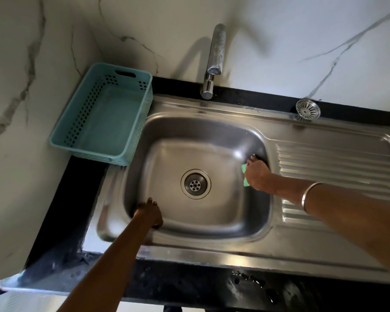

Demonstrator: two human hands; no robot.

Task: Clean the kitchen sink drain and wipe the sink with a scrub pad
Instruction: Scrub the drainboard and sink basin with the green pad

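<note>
A stainless steel sink (212, 129) fills the middle of the view, with its round drain (195, 184) open in the basin floor. My right hand (258, 175) presses a green scrub pad (244, 171) against the basin's right inner wall; only the pad's edge shows under the fingers. My left hand (150, 213) rests on the basin's front left rim, fingers curled over the edge. The drain's strainer basket (307, 109) lies on the black counter at the sink's back right corner.
A teal plastic basket (104, 113) stands on the counter left of the sink, in the wall corner. The tap (213, 61) rises behind the basin. The ribbed drainboard (336, 167) lies to the right. Black counter (189, 284) runs along the front.
</note>
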